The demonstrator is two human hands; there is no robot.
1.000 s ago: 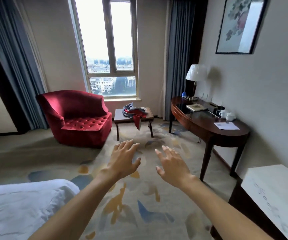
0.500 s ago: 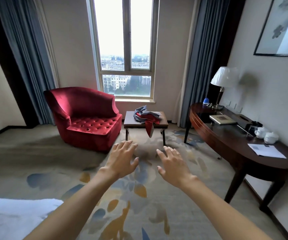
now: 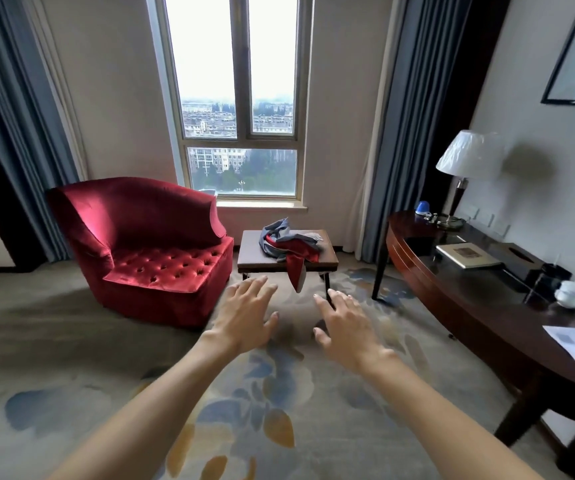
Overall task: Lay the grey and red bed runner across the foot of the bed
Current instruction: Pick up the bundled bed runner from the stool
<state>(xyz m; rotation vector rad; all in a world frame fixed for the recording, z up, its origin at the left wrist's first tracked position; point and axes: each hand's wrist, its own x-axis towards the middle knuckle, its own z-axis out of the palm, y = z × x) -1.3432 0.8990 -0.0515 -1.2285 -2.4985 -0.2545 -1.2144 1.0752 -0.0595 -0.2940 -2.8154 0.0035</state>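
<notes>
The grey and red bed runner lies crumpled on a small dark wooden table under the window, one red and grey end hanging over the table's front edge. My left hand and my right hand are stretched out ahead of me, palms down, fingers spread, holding nothing. Both hands hover short of the table and below the hanging end. The bed is out of view.
A red velvet armchair stands left of the table. A curved dark desk runs along the right wall with a lamp, a book, cups and paper. Patterned carpet covers the floor; blue curtains flank the window.
The view has moved forward toward the small table, which now looks larger and closer. The white bed corner at lower left has left the frame. Both hands stay open and extended.
</notes>
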